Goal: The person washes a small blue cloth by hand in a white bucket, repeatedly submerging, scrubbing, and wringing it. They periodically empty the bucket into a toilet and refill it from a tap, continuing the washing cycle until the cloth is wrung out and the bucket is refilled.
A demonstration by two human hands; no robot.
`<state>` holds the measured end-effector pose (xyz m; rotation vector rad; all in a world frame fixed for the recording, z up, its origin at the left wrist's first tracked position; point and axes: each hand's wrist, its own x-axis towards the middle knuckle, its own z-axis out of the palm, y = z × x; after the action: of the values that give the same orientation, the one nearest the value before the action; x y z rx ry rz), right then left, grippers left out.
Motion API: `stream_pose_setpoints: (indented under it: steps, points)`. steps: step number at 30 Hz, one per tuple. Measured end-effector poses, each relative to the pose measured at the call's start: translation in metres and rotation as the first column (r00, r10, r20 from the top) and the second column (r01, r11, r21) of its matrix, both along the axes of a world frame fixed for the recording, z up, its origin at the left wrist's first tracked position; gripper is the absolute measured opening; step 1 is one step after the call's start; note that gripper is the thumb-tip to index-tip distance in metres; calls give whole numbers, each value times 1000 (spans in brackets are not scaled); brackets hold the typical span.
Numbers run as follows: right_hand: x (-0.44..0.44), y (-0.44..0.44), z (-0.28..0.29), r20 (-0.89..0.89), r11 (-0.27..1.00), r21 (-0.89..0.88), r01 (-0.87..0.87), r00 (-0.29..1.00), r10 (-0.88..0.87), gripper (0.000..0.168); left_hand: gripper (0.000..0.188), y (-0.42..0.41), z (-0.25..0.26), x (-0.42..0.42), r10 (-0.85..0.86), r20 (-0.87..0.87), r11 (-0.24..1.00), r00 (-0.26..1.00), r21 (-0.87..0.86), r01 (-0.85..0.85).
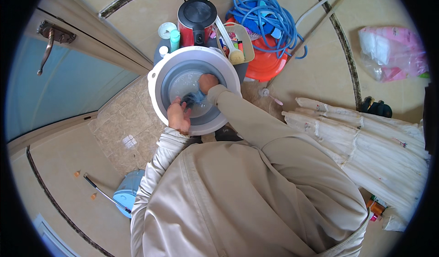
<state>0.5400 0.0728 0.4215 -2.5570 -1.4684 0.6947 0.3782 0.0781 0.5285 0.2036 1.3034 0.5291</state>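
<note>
A white basin with a grey inner wall (157, 85) stands before me, holding cloudy water with bubbles. Wet blue cloth (196, 97), darker at its left end, lies bunched in it. My right hand (208, 82) reaches over the right side and is closed on the cloth's upper end; its fingertips are hidden. At the lower left rim is my left hand (179, 116), its fingers apart around the dark end of the cloth. Whether it grips that end is not clear.
Behind the basin stand a red electric kettle (189, 34), a green bottle (175, 40) and a beige basket (252, 47) with a long-handled brush (236, 55). A blue hose (271, 10) is coiled over a red basin (265, 68). A door (68, 92) flanks the left; white fabric (363, 140) hangs right.
</note>
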Motion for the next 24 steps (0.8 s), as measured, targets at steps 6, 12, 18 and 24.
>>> stream_pose_setpoints:
  steps: [6, 12, 18, 24]
  points:
    - [-19, -1, -78, -239, 877, -245, -414, 902, 359, 21, 40, 11, 13, 12, -151, -88, 988, 985, -26, 149]
    - [-37, 4, 80, -970, 924, -176, 338, 98, -221, 39, 59, 32, 6, -1, -251, -20, 966, 968, -77, 248]
    - [-64, -14, 133, -872, 758, 264, 597, 483, -76, 33, 32, 55, 14, 17, -335, 91, 942, 938, 56, 331]
    - [-76, -22, 170, -723, 689, 379, 617, 662, -195, 33, 30, 63, -22, 2, -471, 426, 881, 772, 185, 435]
